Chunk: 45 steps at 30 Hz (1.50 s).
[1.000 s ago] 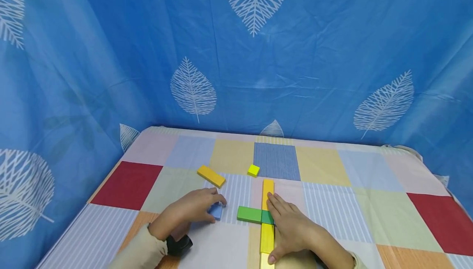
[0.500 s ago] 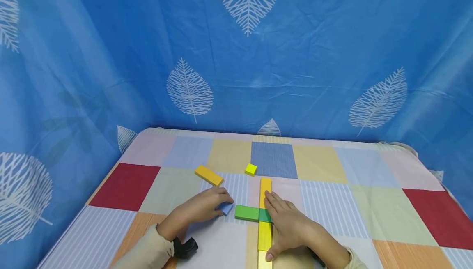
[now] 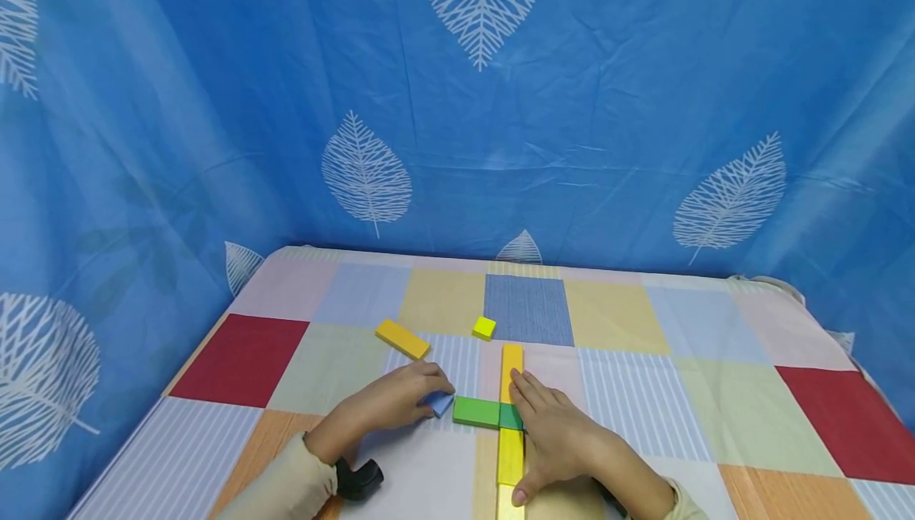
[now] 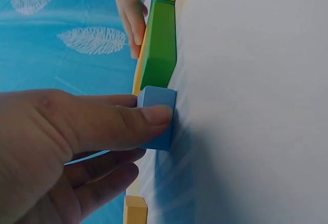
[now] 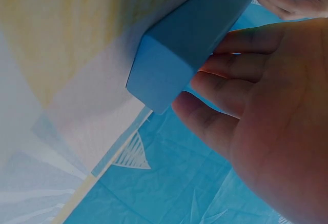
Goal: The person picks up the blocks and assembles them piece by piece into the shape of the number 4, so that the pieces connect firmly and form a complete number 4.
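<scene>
My left hand (image 3: 396, 401) pinches a small blue block (image 4: 159, 97) between thumb and fingers. The block's end is right at the free end of a light green block (image 3: 476, 413). That green block butts against a darker green block (image 3: 510, 417), which sits in a row with an orange-yellow block (image 3: 511, 361), a yellow block (image 3: 511, 456) and a pale yellow block (image 3: 509, 504). My right hand (image 3: 561, 433) rests along this row, fingers straight. In the right wrist view, a longer blue block (image 5: 189, 39) lies beside its fingertips; the head view hides it behind that hand.
Beyond my left hand lies a loose orange block (image 3: 403, 340). A small bright yellow block (image 3: 484, 328) sits past the row's far end. A patchwork cloth (image 3: 643, 393) covers the table, and a blue leaf-print curtain (image 3: 608, 107) hangs behind it.
The left hand has moved right, bringing the small blue block up to the green block's end. The right hand stays on the row. The head view has shifted slightly.
</scene>
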### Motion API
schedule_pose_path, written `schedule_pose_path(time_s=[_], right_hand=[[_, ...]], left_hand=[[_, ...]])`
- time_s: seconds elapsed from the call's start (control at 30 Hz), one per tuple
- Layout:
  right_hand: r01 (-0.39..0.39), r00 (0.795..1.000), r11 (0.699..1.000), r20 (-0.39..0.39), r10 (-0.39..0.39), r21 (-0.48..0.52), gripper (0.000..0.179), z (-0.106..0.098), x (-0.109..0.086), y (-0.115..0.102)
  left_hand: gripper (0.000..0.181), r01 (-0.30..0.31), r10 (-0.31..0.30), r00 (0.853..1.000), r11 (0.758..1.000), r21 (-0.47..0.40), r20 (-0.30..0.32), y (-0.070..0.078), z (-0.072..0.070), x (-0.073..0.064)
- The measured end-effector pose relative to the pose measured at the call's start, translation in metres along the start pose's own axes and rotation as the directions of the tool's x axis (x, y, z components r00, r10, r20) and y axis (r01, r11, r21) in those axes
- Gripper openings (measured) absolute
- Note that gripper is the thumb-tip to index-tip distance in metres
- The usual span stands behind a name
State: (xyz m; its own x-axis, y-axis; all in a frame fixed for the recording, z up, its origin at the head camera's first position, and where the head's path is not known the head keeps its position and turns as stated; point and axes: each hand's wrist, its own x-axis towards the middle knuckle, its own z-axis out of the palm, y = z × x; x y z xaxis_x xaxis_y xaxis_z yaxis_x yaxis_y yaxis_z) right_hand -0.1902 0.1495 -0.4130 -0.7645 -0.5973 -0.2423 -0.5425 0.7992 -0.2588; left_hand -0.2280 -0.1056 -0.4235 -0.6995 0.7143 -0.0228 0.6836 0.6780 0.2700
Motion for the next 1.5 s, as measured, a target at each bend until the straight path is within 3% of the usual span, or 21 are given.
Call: schedule_pose_path(time_s=[0.5,0.83,1.0,1.1,1.2,1.27,1.37,1.5], right_hand=[[-0.056,0.998,0.998,0.002,0.056,0.013,0.131,-0.002,-0.016,0.008],[-0.079,0.997,0.997,-0.012,0.079,0.004,0.131,-0.002,-0.025,0.015],[-0.086,0.996,0.996,-0.003,0.086,0.007,0.131,-0.002,-0.03,0.017],[-0.091,0.996,0.996,0.003,0.091,0.019,0.131,-0.002,-0.032,0.018],[-0.098,0.995,0.995,0.005,0.098,0.019,0.131,-0.001,-0.034,0.019],[-0.1,0.995,0.995,0.006,0.1,0.003,0.13,-0.001,-0.033,0.018],[-0.076,0.997,0.996,0.001,0.076,-0.047,0.129,0.0,-0.025,0.012],[-0.024,1.0,0.995,0.015,0.026,-0.101,0.127,0.0,-0.01,-0.001]], left_hand=[[0.037,-0.056,0.056,0.998,0.997,-0.054,0.003,0.008,0.005,0.02],[0.054,-0.013,0.012,1.0,0.99,-0.143,-0.005,0.006,0.003,0.029],[0.058,0.027,-0.04,0.995,0.991,-0.134,-0.094,-0.001,0.006,0.03],[0.062,0.113,-0.129,0.976,0.989,-0.095,-0.178,-0.003,0.012,0.033],[0.068,0.268,-0.277,0.934,0.961,-0.068,-0.226,-0.004,0.018,0.036],[0.071,0.356,-0.361,0.906,0.932,-0.064,-0.222,-0.006,0.02,0.035],[0.072,0.442,-0.445,0.875,0.895,-0.06,-0.189,-0.012,0.017,0.026],[0.067,0.479,-0.485,0.861,0.875,-0.077,-0.151,-0.023,0.012,0.005]])
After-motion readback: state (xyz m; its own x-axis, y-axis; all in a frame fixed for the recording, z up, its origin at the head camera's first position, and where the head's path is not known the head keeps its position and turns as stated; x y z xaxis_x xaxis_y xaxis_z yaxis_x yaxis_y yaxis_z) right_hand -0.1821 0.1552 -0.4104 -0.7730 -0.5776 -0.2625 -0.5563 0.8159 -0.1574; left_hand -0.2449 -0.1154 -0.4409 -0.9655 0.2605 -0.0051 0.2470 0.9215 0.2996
